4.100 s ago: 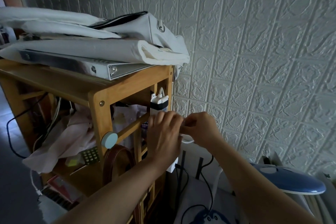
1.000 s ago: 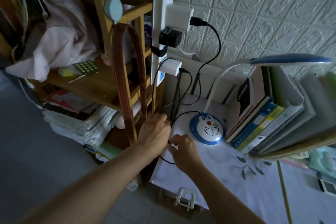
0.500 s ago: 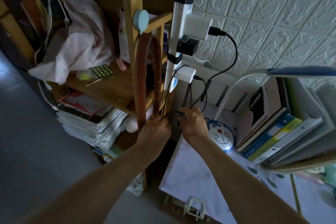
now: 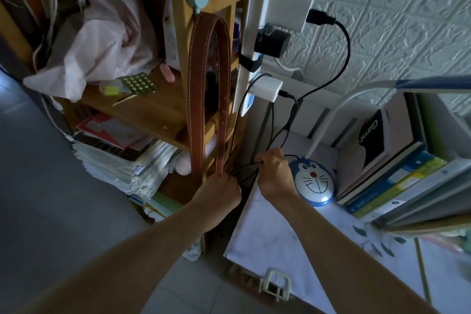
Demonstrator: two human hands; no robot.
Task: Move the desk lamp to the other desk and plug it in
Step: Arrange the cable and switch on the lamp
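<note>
The lamp [image 4: 314, 181] is sitting on the white worktop [image 4: 270, 234], its round blue cartoon-face base just left of a row of books [image 4: 397, 160] and its white neck curving up to a blue head near the right edge of view. Both hands are working at the gap between the worktop and the wooden shelf [image 4: 142, 115]. The right hand [image 4: 275, 173] is lying just beside the lamp base, its fingers curling round a thin black cord [image 4: 244, 173] that is looping across to the left hand [image 4: 221, 191]. The left hand is pinching the same cord below the hanging ends of a brown strap [image 4: 198, 99]. A white power strip [image 4: 251, 41] is standing upright against the shelf post, carrying a large white charger [image 4: 288, 13], a black adapter [image 4: 272, 41] and a small white plug [image 4: 269, 89]. Black cables are dropping from these toward the hands; which one belongs to the lamp cannot be told. A pale cloth [image 4: 102, 43] is lying bunched on the shelf, and papers [image 4: 122, 160] are stacked on the level below.
</note>
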